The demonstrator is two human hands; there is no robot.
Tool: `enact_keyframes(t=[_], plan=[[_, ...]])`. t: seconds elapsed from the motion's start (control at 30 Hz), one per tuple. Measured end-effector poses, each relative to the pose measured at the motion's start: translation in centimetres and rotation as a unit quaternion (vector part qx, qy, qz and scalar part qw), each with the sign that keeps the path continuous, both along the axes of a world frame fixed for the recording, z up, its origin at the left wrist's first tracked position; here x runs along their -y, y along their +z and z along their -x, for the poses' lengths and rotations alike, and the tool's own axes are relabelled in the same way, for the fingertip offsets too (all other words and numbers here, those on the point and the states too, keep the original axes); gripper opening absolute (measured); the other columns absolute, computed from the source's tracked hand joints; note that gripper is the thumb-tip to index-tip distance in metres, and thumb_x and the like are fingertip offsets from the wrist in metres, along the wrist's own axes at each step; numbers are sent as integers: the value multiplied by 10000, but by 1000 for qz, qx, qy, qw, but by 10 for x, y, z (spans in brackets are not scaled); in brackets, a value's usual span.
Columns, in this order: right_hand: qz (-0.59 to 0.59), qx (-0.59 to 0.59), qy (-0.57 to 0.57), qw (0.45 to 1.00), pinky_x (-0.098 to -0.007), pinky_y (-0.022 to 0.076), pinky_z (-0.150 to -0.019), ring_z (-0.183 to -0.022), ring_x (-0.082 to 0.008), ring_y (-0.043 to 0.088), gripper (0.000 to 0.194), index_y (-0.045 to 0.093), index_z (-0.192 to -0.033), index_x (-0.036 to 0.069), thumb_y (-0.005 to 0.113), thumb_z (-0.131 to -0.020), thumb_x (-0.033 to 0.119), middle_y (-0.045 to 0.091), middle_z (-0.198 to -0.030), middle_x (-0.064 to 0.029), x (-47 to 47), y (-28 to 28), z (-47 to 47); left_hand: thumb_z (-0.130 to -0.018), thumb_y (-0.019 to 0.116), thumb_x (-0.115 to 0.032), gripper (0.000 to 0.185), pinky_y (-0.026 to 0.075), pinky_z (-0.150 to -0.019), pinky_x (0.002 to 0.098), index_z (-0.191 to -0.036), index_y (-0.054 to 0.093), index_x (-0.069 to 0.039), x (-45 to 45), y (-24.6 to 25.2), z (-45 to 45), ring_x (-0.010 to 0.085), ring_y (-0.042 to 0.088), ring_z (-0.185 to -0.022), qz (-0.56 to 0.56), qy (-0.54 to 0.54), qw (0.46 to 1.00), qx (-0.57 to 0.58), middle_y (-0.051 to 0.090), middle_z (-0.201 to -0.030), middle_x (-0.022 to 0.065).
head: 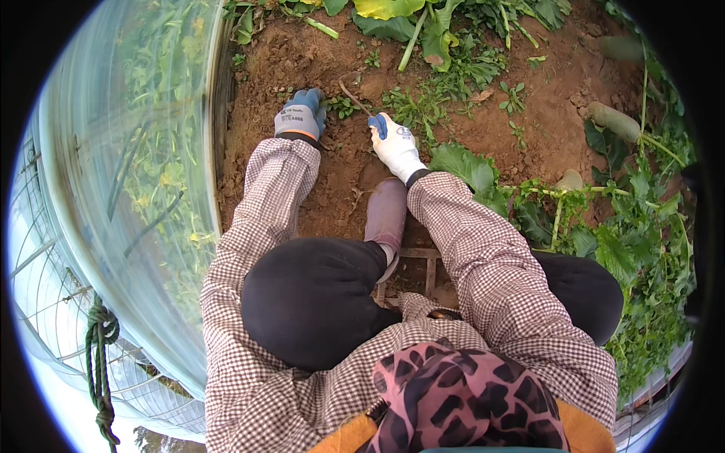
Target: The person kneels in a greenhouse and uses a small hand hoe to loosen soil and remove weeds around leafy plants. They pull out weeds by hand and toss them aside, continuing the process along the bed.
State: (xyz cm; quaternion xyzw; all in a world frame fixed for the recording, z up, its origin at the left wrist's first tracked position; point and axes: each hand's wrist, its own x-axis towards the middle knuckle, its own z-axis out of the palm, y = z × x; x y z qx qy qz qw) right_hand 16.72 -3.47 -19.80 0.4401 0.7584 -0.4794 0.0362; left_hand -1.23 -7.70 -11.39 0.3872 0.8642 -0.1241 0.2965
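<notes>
My right hand [395,141], in a white glove with blue coating, grips a weeding tool with a thin, curved, rust-brown metal shank [355,99]. Its handle is hidden inside my fist, and its tip end lies against the brown soil. To the left, my left hand [302,115] wears a grey and blue glove and rests on the ground, fingertips down. Whether those fingers hold anything is hidden. A small green weed [343,106] grows between my two hands. More low weeds [418,107] stand just beyond my right hand.
A plastic greenhouse sheet [136,113] rises along the left, with a knotted green rope [101,351] hanging outside. My boot [386,209] stands below my hands. Large radishes [614,120] with leafy tops [617,249] lie at right. Cut leaves [436,34] lie ahead.
</notes>
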Motion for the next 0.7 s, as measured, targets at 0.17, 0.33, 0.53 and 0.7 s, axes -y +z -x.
enact_keyframes(t=[0.17, 0.33, 0.53, 0.7], plan=[[2, -26, -26, 999, -459, 480, -711, -811, -364, 614, 241, 508, -1046, 134, 469, -889, 313, 641, -887, -153, -1, -1, 11, -878, 570, -329, 504, 433, -942, 431, -1336, 407, -200, 5, -17, -10, 288, 502, -1153, 1, -95, 995, -29, 439, -1328, 101], [-7, 39, 49, 998, -461, 482, -715, -807, -360, 624, 271, 506, -1057, 134, 461, -895, 345, 648, -879, -158, -5, -8, -2, -910, 511, -237, 428, 440, -958, 388, -1328, 422, -214, -7, -50, 9, 259, 503, -1156, 93, 37, 990, 102, 411, -1341, 83], [-15, -23, -2, 1000, -462, 483, -704, -812, -366, 616, 303, 514, -1099, 122, 507, -867, 317, 641, -889, -175, 14, -15, -33, -917, 535, -255, 231, 369, -464, 315, -1096, 545, -108, -4, -54, 18, 139, 438, -516, -23, 438, 859, 263, 520, -672, 39], [-26, -52, -31, 998, -465, 476, -683, -773, -379, 606, 248, 526, -1008, 102, 506, -870, 307, 633, -863, -178, 4, -14, -24, -891, 568, -266, 260, 366, -445, 316, -1055, 530, -68, 6, -28, -14, 149, 458, -514, -29, 396, 884, 246, 528, -674, 57]])
